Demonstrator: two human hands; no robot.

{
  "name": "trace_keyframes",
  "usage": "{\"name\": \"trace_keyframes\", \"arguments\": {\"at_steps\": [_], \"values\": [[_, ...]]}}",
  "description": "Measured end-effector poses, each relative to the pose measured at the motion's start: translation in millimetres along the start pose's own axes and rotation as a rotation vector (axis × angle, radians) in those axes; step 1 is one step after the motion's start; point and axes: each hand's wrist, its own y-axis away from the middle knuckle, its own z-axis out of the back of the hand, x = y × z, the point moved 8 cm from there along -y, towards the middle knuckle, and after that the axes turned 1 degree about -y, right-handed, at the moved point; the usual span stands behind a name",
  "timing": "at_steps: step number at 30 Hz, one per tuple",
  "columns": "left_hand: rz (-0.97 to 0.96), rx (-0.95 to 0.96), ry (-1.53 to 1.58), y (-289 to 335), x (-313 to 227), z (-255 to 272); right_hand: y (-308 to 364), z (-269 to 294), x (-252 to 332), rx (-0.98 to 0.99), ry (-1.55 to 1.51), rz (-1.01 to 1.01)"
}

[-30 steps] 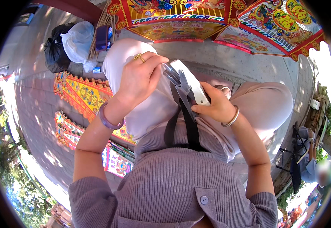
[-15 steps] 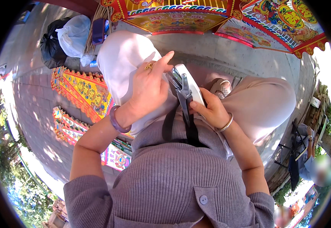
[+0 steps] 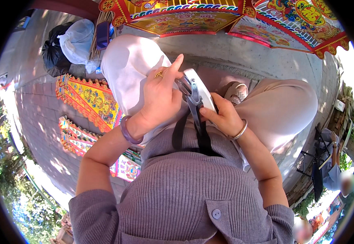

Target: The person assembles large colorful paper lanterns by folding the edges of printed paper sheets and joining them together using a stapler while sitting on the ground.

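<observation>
My right hand (image 3: 228, 116) grips a white slab-like object (image 3: 201, 87) near its lower end, thumb in front. I cannot make out its exact kind. A shiny grey piece (image 3: 193, 97) sits along its left side, and a black strap (image 3: 204, 142) runs down from there to my waist. My left hand (image 3: 160, 95), with a gold ring, is close to the object's left side. Its index finger stretches up and away, while the other fingers bend loosely and are partly hidden. Whether a fingertip touches the grey piece I cannot tell.
Ornate red-and-gold paper panels (image 3: 185, 24) stand ahead of my knees. More decorated panels (image 3: 91, 99) lie on the paving at left. Beyond them are a black bag (image 3: 55, 51) and a white plastic bag (image 3: 77, 40). A person (image 3: 331, 166) sits at far right.
The white object and both hands stay in nearly the same place, with only a slight shift. My view has moved a little.
</observation>
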Motion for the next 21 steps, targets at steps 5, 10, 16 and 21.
{"name": "trace_keyframes", "arguments": {"at_steps": [5, 10, 16, 21], "values": [[0.114, 0.090, 0.162, -7, 6, -4, 0, 0, -3, 0.087, -0.065, -0.083], [0.132, 0.045, 0.312, -44, 9, 6, 11, -7, 0, 0.222, -0.540, -0.179], [-0.317, -0.301, 0.040, -107, -41, 28, 38, 63, 33, -0.137, -0.157, 0.036], [-0.800, -0.463, -0.380, -167, -97, 18, 46, 116, 74, -0.512, 0.665, 0.078]]}}
